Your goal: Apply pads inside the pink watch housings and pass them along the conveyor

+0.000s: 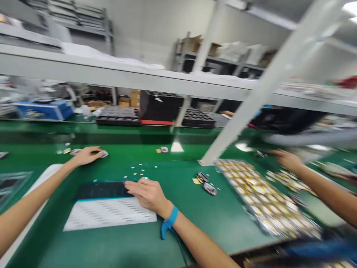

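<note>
My left hand (87,155) reaches out over the green mat, fingers closed around a small dark-and-pink part (104,153). A similar part (75,152) lies beside its wrist side. My right hand (147,193), with a blue strap (170,222) at the wrist, rests at the right end of a black strip (102,190). Its fingers are pressed together, and what they hold, if anything, is hidden. Below the strip lies a white sheet (111,214) with rows of dark marks. Small white bits (142,171) are scattered just beyond my right hand.
A slanted white post (237,119) rises right of centre. Small dark parts (209,188) and a plastic-covered tray of yellow-edged pieces (259,193) lie to the right. Another person's hand (288,160) works there. Black trays (118,115) stand at the back.
</note>
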Available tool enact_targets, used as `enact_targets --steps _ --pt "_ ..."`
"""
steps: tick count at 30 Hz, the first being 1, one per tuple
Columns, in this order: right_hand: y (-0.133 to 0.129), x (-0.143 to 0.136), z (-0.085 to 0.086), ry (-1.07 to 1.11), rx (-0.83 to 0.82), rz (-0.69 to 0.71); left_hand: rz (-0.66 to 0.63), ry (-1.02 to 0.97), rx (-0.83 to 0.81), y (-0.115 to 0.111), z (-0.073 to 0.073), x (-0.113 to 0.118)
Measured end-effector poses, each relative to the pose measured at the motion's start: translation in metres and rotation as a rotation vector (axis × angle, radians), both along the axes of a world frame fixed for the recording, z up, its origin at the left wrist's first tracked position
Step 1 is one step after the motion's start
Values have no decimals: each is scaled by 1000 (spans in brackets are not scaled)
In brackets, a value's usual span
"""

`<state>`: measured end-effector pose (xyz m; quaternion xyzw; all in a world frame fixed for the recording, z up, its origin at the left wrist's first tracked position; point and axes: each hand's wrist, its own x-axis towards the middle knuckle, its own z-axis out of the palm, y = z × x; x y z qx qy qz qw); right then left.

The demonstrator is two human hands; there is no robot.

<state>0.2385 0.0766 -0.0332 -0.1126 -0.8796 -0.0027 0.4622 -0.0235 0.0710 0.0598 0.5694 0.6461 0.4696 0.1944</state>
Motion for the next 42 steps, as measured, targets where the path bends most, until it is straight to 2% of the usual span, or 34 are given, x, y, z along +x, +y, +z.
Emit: enact_targets --steps 2,4,7,11,17,20,23,26,31,37,42 --pt "0 -2 1 18 -21 78 33 57 -115 30 -13 -26" --pt "-3 -1 6 3 -24 122 49 60 -163 52 -26 -41" --pt "-9 2 16 -17 -22 130 16 16 -192 61 -35 -38" --pt "-14 8 25 35 -32 114 -74 -113 -150 36 -34 -7" --pt "-25 12 26 185 -168 68 -194 -412 -55 -39 -39 63" --pt "-33 11 25 174 -210 6 -280 -625 -13 -66 -41 86" --pt "-39 9 25 159 -245 -59 -296 -664 -11 -79 -43 93" --pt "-40 8 27 115 -213 -84 -281 -629 -15 -85 -46 92" --pt "-40 6 27 53 -155 -111 -244 -493 23 -90 -47 93" --pt "-39 7 24 27 -106 -112 -160 -241 153 -96 -45 96" --pt "-39 7 26 -30 -116 -121 -147 -219 186 -96 -47 97"
